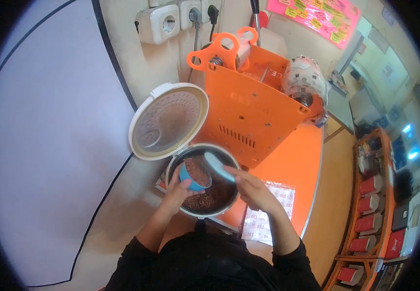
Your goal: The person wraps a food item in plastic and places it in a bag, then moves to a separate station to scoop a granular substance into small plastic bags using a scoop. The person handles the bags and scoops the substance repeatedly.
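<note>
My left hand point(176, 192) holds a small blue bowl point(191, 182), tilted over the open rice cooker point(237, 198). Brownish-red rice point(198, 172) fills the bowl. In my right hand point(255, 191) is the handle end of a pale blue rice paddle point(218, 167), whose other end is beside the bowl's rim. Loose brown rice point(200, 200) lies in the cooker's dark inner pot beneath. The cooker's white lid point(170, 120) stands raised at the back left, its inner plate fogged or wet.
Behind the cooker stands an orange cup-sealing machine point(246, 112) with a roll of printed film point(304, 74). Printed wrapping sheets point(268, 214) lie on the orange tabletop point(297, 152) at right. Wall sockets point(159, 23) hold plugs. An orange shelf point(368, 203) holds several red-and-white boxes.
</note>
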Motion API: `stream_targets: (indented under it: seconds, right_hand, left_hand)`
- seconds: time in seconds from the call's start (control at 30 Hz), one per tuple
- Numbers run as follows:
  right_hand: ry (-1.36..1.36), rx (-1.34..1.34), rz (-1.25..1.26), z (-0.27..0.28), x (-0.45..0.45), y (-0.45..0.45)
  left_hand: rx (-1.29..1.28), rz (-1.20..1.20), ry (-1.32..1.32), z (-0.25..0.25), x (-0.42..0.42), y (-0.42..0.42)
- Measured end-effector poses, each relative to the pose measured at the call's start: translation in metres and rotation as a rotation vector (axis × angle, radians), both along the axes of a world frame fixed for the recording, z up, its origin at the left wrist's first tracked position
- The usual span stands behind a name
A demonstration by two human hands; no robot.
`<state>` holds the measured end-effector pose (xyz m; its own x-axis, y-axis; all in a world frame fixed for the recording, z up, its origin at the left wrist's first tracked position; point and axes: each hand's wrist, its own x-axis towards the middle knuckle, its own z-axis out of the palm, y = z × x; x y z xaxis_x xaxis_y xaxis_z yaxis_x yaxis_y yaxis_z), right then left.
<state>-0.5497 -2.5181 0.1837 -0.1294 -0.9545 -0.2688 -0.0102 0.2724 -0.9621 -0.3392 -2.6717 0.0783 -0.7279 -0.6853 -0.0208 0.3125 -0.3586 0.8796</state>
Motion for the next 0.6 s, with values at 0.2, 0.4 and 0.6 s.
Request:
stream_targets:
  seconds: [0.2,0.4,0.6]
  right_hand:
    - [0.488,-0.369,0.013,-0.020,0.038,-0.008]
    - [0.550,-0.033,0.139,-0.006,0.059,-0.002]
    - [0.585,0.034,0.225,0.001,0.043,-0.013]
  left_hand:
    - [0.133,-0.008,0.009,-0.004,-0.016,0.021]
    - [0.103,-0.006,0.046,-0.002,-0.008,0.017]
    - [0.182,-0.024,0.028,-0.004,-0.007,0.017]
